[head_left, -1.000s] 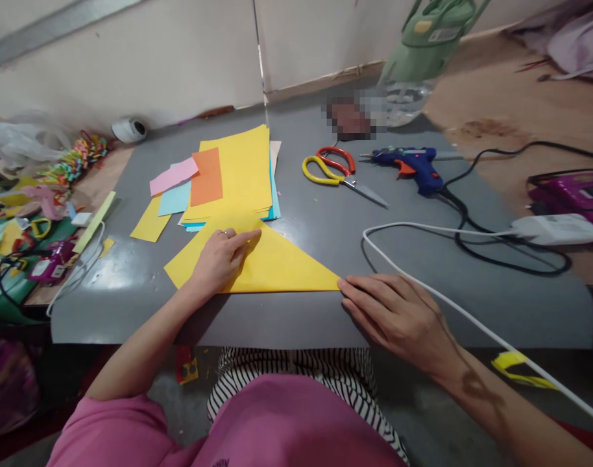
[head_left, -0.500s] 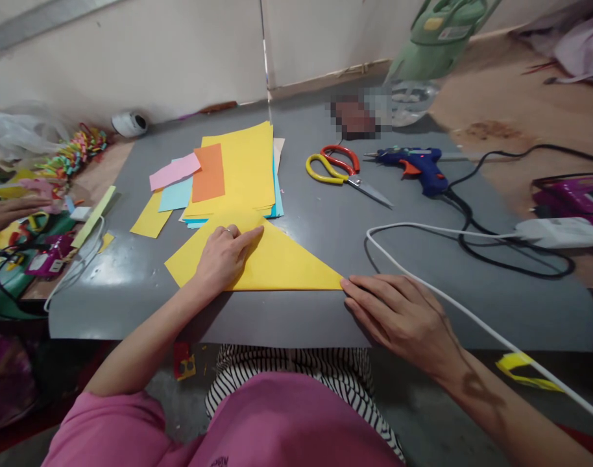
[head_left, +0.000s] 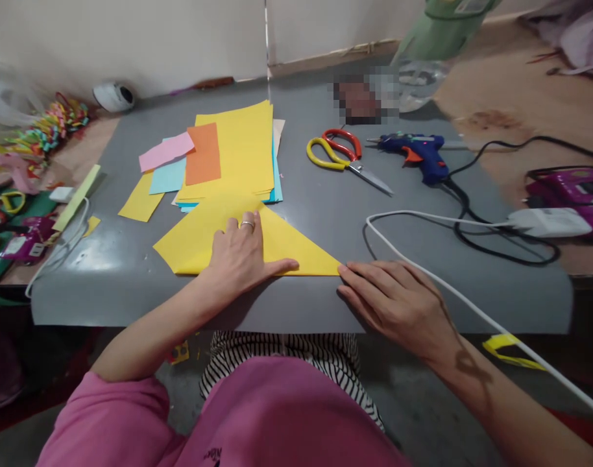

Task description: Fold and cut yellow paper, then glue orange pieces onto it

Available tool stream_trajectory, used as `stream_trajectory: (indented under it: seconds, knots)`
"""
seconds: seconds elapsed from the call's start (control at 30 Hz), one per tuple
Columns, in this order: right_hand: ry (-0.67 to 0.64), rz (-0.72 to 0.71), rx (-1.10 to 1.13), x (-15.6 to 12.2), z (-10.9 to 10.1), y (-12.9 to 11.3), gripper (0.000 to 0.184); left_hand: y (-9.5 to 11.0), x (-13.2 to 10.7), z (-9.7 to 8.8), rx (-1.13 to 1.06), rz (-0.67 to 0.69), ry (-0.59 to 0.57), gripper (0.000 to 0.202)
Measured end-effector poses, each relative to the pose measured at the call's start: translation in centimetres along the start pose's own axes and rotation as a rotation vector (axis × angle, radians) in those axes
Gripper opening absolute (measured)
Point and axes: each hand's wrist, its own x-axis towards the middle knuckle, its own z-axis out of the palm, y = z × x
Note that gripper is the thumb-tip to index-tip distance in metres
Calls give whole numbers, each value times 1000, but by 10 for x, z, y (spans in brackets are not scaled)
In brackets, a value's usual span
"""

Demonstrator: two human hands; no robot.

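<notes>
Scissors (head_left: 345, 157) and glue gun (head_left: 420, 153) lie beyond; a white cable (head_left: 423, 215) skirts the right hand (head_left: 398, 301). Both grips released: left hand (head_left: 242, 256) flattens the yellow triangle (head_left: 192, 240), right seemingly touches its corner.

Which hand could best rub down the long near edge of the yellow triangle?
Probably the left hand: it lies flat on the yellow triangle, its thumb stretched along the near edge. The right hand only touches the right tip, mostly resting on the grey table.
</notes>
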Motion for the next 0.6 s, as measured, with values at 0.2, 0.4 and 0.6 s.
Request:
stream_trajectory:
  seconds: [0.2, 0.4, 0.6]
  knots:
    - [-43, 3, -41, 2, -5, -1, 18, 14, 0, 0, -29, -68, 2, 107]
    - [-24, -7, -17, 20, -1, -29, 39, 14, -1, -5, 16, -59, -40, 108]
    - [6, 31, -7, 19, 9, -48, 43, 17, -1, -14, 63, -85, -135, 105]
